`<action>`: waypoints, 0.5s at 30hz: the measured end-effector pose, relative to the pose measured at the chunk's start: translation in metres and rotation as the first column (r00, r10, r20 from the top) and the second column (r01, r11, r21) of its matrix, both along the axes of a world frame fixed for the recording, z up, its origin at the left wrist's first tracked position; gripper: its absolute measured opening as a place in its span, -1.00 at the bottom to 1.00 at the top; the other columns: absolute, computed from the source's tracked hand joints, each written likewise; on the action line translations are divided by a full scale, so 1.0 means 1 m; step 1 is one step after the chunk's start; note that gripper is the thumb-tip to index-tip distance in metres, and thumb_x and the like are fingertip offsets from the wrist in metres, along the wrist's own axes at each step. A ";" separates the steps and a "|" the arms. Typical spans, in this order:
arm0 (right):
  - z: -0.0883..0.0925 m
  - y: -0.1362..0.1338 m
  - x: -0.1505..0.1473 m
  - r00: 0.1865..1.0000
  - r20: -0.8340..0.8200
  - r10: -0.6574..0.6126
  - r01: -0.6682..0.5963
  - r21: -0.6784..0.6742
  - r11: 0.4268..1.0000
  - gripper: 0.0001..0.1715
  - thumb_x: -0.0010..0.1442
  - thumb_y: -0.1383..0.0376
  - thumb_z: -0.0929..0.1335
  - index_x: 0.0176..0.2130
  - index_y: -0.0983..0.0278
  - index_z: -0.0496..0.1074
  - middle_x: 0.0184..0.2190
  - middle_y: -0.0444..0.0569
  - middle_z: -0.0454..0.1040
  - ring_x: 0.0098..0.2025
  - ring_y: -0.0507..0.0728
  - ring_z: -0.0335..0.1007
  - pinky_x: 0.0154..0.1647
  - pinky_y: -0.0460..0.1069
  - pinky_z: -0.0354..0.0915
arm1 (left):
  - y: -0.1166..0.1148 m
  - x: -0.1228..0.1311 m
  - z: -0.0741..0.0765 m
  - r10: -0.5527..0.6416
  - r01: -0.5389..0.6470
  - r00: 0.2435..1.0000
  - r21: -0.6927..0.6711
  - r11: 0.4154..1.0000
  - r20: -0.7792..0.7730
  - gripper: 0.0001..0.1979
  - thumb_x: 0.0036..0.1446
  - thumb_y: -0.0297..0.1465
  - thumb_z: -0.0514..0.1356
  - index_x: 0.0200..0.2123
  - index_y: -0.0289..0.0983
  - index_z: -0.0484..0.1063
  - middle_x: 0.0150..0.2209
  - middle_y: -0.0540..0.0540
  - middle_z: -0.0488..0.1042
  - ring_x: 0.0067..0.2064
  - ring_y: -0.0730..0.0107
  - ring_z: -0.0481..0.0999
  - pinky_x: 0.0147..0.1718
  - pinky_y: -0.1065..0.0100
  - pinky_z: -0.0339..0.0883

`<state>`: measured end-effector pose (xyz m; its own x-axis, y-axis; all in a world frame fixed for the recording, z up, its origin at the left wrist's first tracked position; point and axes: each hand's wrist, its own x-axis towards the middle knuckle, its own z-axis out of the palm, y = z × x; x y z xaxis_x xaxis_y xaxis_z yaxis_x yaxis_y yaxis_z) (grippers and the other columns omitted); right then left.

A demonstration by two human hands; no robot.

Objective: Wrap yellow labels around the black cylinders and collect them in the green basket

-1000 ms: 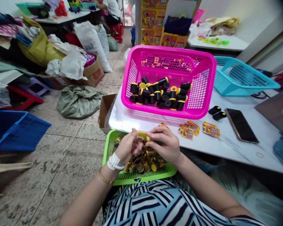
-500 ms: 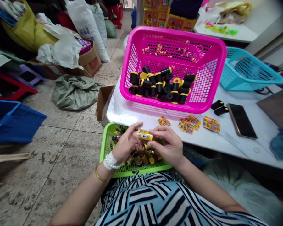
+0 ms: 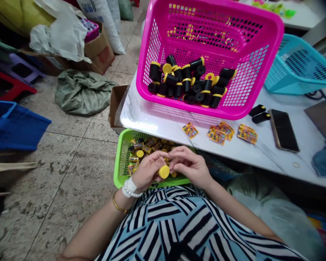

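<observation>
My left hand (image 3: pixel 146 169) is closed round a small cylindrical canister with a round yellow cap (image 3: pixel 164 172), tilted so the cap faces me. Beside the cap, the bent fingers of my right hand (image 3: pixel 191 166) come together against the left fingertips; what they pinch is hidden. Both hands are over a green basket (image 3: pixel 118 177) holding many yellow-labelled canisters (image 3: pixel 149 149). On the table above lie small orange printed sticker sheets (image 3: pixel 220 133), with one piece (image 3: pixel 190 130) nearest my hands.
A pink basket (image 3: pixel 184 108) of black canisters (image 3: pixel 187 85) with yellow caps leans on the white table (image 3: pixel 141 116). To its right are two black canisters (image 3: pixel 260 117), a phone (image 3: pixel 284 130) and a blue basket (image 3: pixel 301 81). A blue bin (image 3: pixel 21 127) stands on the floor at left.
The canister has turned from lying sideways with its yellow label showing to pointing its yellow cap at me. Both hands have come lower and closer to my body. The view has tilted down.
</observation>
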<state>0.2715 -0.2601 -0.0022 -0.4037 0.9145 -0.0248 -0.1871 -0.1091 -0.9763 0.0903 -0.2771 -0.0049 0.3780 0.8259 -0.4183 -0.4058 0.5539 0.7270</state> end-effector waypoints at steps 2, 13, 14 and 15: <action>-0.003 0.000 -0.001 0.997 -0.008 0.080 -0.080 -0.025 0.996 -0.47 0.07 0.25 0.51 0.06 0.07 0.49 0.03 -0.01 0.33 -0.31 0.02 0.54 -0.25 0.00 0.56 | -0.002 0.003 -0.007 0.056 -0.057 0.996 -0.011 0.998 -0.064 -0.54 0.10 0.00 0.23 -0.24 -0.31 0.36 -0.63 0.11 0.31 -0.71 0.66 0.13 -0.75 0.57 0.02; -0.020 -0.013 -0.015 0.998 -0.027 0.057 -0.061 -0.199 0.978 -0.67 0.04 0.21 0.52 -0.16 0.20 0.54 -0.05 -0.03 0.37 -0.44 -0.02 0.49 -0.43 -0.05 0.55 | 0.001 0.001 -0.018 0.058 -0.063 0.993 -0.043 0.997 -0.107 -0.42 0.05 0.07 0.23 -0.12 -0.31 0.32 -0.61 0.11 0.34 -0.73 0.64 0.21 -0.79 0.59 0.04; -0.020 -0.013 -0.014 0.999 -0.015 0.051 -0.053 -0.182 0.982 -0.66 0.04 0.20 0.52 -0.15 0.19 0.55 -0.05 -0.02 0.38 -0.43 -0.01 0.49 -0.42 -0.05 0.55 | 0.000 -0.001 -0.018 0.027 -0.030 0.998 -0.049 0.998 -0.055 -0.43 0.04 0.05 0.25 -0.11 -0.31 0.32 -0.58 0.08 0.38 -0.72 0.64 0.25 -0.78 0.59 0.07; -0.020 -0.012 -0.012 0.999 0.000 0.052 -0.051 -0.161 0.986 -0.66 0.05 0.19 0.52 -0.13 0.18 0.56 -0.05 -0.01 0.39 -0.41 -0.01 0.49 -0.41 -0.05 0.56 | -0.001 -0.003 -0.019 0.002 -0.003 1.000 -0.056 0.998 -0.021 -0.44 0.04 0.02 0.27 -0.11 -0.32 0.32 -0.55 0.06 0.42 -0.71 0.64 0.27 -0.77 0.59 0.10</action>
